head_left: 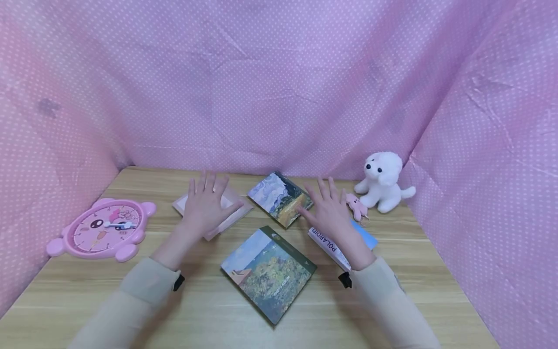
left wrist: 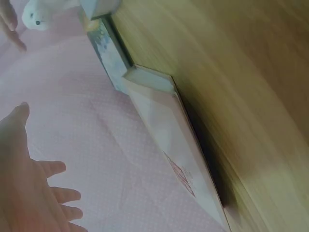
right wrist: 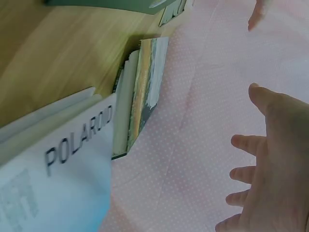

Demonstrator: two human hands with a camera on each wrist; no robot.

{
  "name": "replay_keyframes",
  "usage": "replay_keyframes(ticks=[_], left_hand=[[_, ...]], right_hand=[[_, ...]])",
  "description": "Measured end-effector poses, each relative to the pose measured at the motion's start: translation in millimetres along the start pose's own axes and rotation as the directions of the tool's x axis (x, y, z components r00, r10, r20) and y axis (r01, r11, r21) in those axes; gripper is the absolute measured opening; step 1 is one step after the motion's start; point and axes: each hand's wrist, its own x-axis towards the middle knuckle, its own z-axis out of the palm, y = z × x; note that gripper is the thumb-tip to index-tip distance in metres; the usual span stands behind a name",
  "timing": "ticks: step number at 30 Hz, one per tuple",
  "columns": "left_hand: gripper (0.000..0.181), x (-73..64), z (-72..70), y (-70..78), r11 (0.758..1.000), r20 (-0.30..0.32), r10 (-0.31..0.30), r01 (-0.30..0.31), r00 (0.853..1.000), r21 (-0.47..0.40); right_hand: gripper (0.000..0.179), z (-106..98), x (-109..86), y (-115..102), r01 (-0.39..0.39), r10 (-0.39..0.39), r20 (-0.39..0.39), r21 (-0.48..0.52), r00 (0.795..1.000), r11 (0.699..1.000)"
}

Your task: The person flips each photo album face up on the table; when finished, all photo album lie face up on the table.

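Note:
In the head view my left hand (head_left: 205, 201) is spread flat above a pale pink-and-white album (head_left: 231, 213), hiding part of it. The left wrist view shows a gap between that hand and the album (left wrist: 164, 130). Fingers spread, my right hand (head_left: 329, 208) hovers over the blue-and-white POLAROID album (head_left: 327, 245). Its thumb overlaps the corner of a landscape-painted album (head_left: 279, 198) in the head view, while the right wrist view shows the hand apart from it. Nearest to me between the forearms lies a photo album (head_left: 270, 271) with a painted cover and dark green spine.
A pink bear-shaped clock (head_left: 106, 228) lies at the left of the wooden table (head_left: 192, 320). At the back right sit a white plush dog (head_left: 383, 184) and a small pink plush toy (head_left: 357, 207). Pink dotted cloth (head_left: 270, 87) hangs behind and at both sides.

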Motion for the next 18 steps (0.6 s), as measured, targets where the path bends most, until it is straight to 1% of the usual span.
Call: replay_keyframes(ticks=[4, 8, 12, 15, 18], left_hand=[[0.089, 7.1, -0.8, -6.1, 1.000, -0.010, 0.008, -0.008, 1.000, -0.009], [0.087, 15.1, -0.9, -14.7, 1.000, -0.029, 0.020, -0.020, 0.999, -0.001], [0.087, 22.5, 3.0, -26.5, 1.000, -0.038, 0.019, -0.018, 0.999, 0.011], [0.087, 27.1, 7.2, -35.4, 1.000, -0.034, 0.013, -0.013, 0.999, 0.001], [0.086, 31.0, 9.1, -42.2, 1.000, -0.034, 0.016, -0.016, 0.999, -0.002]], right_hand=[[0.073, -4, 9.6, -6, 0.015, -0.015, -0.015, 0.005, 1.000, 1.000], [0.073, -8, 20.9, -13, 0.040, -0.040, -0.005, -0.008, 0.999, 0.999], [0.073, -10, 31.6, -23, 0.088, -0.088, -0.003, 0.022, 0.996, 0.996], [0.073, -7, 40.3, -30, 0.130, -0.130, -0.001, 0.037, 0.992, 0.991], [0.074, -4, 50.1, -38, 0.171, -0.171, 0.014, 0.015, 0.985, 0.985]])
